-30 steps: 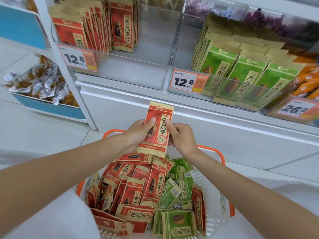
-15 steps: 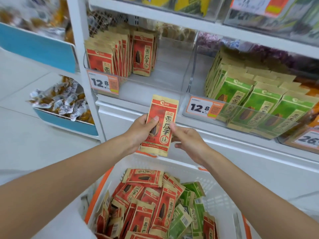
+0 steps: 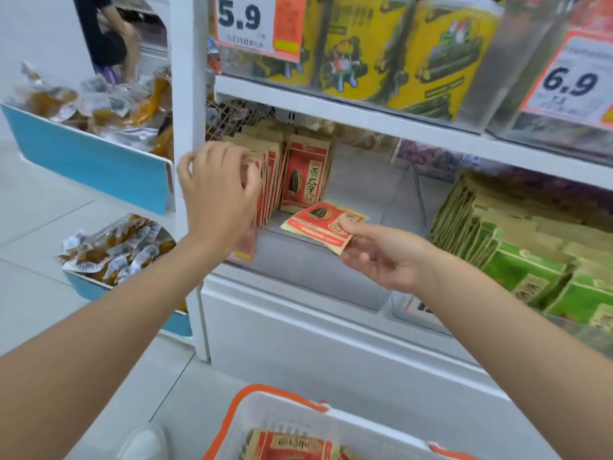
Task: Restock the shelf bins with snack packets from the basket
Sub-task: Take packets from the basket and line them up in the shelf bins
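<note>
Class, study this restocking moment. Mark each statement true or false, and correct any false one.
1. The right hand pinches a red packet that lies nearly flat. True.
2. The left hand holds a green packet. False: it holds nothing and reaches to the standing red packets in the shelf bin.
3. Green packets stand to the right of the red ones. True.
4. The basket is empty. False: a spare red packet lies in it.
5. The price tag above the red packets reads 12.8. False: it reads 5.9.
</note>
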